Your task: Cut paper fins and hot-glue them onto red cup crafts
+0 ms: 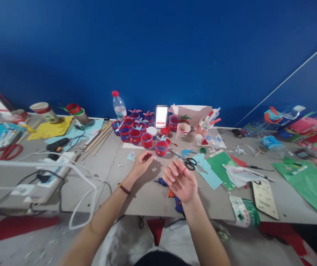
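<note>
My left hand (142, 163) hovers over the grey table (130, 188) with its fingertips pinched on a small dark piece that I cannot make out. It is just in front of a cluster of red and blue paper cups (136, 133) with light blue cut-outs. My right hand (179, 179) is raised palm up, fingers loosely curled, holding nothing that I can see. A blue and orange glue gun (172, 195) lies under it. Black-handled scissors (191, 163) lie just beyond the right hand.
A water bottle (118, 105) stands behind the cups. A white power strip (46, 177) with cables sits at left, wooden sticks (98, 140) and red scissors (5, 151) further left. Green paper (221, 164), light blue paper (206, 171) and craft packets cover the right side.
</note>
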A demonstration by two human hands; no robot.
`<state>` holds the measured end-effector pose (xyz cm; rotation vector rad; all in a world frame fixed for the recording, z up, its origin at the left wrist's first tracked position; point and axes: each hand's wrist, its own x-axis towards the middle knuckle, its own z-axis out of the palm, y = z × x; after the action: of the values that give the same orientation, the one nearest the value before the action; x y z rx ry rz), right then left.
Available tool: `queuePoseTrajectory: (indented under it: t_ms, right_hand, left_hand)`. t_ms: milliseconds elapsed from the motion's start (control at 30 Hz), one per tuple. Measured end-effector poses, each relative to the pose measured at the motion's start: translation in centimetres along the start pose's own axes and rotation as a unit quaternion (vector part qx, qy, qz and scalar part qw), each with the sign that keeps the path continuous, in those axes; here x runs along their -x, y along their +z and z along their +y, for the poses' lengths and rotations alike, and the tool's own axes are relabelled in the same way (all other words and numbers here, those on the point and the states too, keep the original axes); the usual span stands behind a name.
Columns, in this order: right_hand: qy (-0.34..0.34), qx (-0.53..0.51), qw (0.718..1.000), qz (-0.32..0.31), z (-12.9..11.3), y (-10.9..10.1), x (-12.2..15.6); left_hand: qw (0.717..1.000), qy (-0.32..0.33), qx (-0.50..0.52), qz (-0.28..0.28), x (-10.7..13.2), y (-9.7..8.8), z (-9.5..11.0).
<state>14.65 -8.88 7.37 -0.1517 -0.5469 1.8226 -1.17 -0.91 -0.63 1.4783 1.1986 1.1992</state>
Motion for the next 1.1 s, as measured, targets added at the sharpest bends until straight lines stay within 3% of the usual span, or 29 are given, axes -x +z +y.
queuePoseTrajectory:
  t_ms: [233, 400, 500, 667, 700, 767, 867, 933, 1000, 1100]
  right_hand:
    - [-0.029, 0.185, 0.975, 0.124, 0.2, -2.9, 2.4]
    - [-0.019, 0.350, 0.904, 0.244, -0.2, -6.1, 5.8]
    - [0.026, 0.523, 0.808, 0.270, -0.2, -7.3, 7.9]
    - [0.099, 0.813, 0.526, 0.230, 0.6, -7.3, 9.5]
    - [0.115, 0.836, 0.488, 0.224, 0.7, -7.0, 9.6]
    - [0.145, 0.854, 0.451, 0.216, 0.9, -6.4, 9.4]
    - [0.177, 0.857, 0.439, 0.205, 0.8, -5.8, 8.9]
    - [0.183, 0.852, 0.447, 0.201, 0.5, -5.7, 8.6]
    - [0.181, 0.834, 0.482, 0.199, 0.2, -6.0, 8.5]
    - [0.157, 0.769, 0.584, 0.209, -0.3, -6.8, 8.7]
  left_hand:
    - [0.993, -0.066, 0.094, 0.004, -0.5, -0.2, -0.2]
    - [0.992, -0.084, 0.089, 0.012, -0.4, -0.4, 0.0]
    - [0.992, -0.089, 0.087, 0.015, -0.4, -0.6, -0.1]
    - [0.993, -0.086, 0.080, 0.023, -0.4, -0.7, -0.1]
    - [0.993, -0.084, 0.077, 0.029, -0.4, -0.8, 0.0]
    - [0.993, -0.083, 0.073, 0.037, -0.5, -0.8, 0.0]
    - [0.993, -0.085, 0.075, 0.035, -0.6, -0.8, -0.1]
    - [0.992, -0.088, 0.082, 0.025, -0.7, -0.8, -0.4]
    - [0.991, -0.091, 0.094, 0.016, -0.9, -0.8, -0.8]
    - [0.989, -0.099, 0.107, 0.011, -1.1, -0.9, -1.1]
